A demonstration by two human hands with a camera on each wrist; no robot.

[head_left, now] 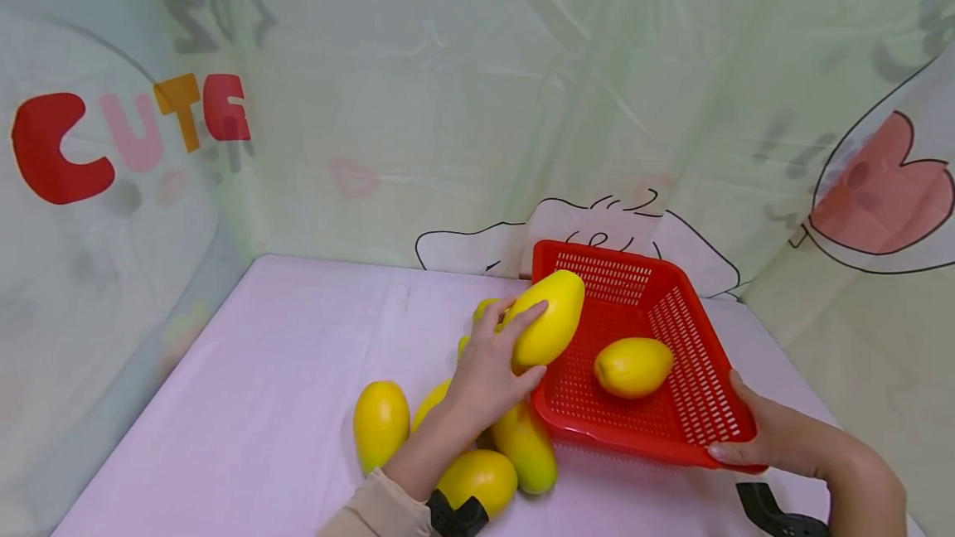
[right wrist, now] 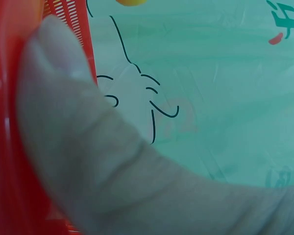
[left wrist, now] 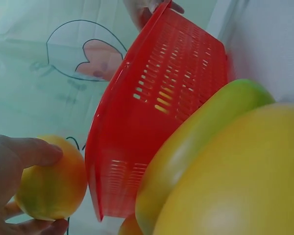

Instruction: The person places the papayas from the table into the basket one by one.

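My left hand [head_left: 488, 367] grips a yellow mango [head_left: 550, 320] at the left rim of a red plastic basket [head_left: 612, 437]. In the left wrist view the thumb and fingers curl round this mango [left wrist: 51, 181], right beside the basket's edge. My right hand [head_left: 779, 429] holds the basket by its near right corner, thumb over the rim; the right wrist view shows that thumb [right wrist: 63, 103] close up. The basket stands tilted, and one mango [head_left: 634, 367] lies inside it. Several more mangoes, among them a green-tipped mango [head_left: 525, 450], lie on the table under and around my left forearm, partly hidden.
A pale pink-white cloth covers the table [head_left: 298, 371]. One mango [head_left: 381, 425] lies at the left of the pile. Printed curtains [head_left: 388, 106] with cartoon drawings and letters enclose the table's back and sides. Black straps [head_left: 458, 514] sit at both wrists.
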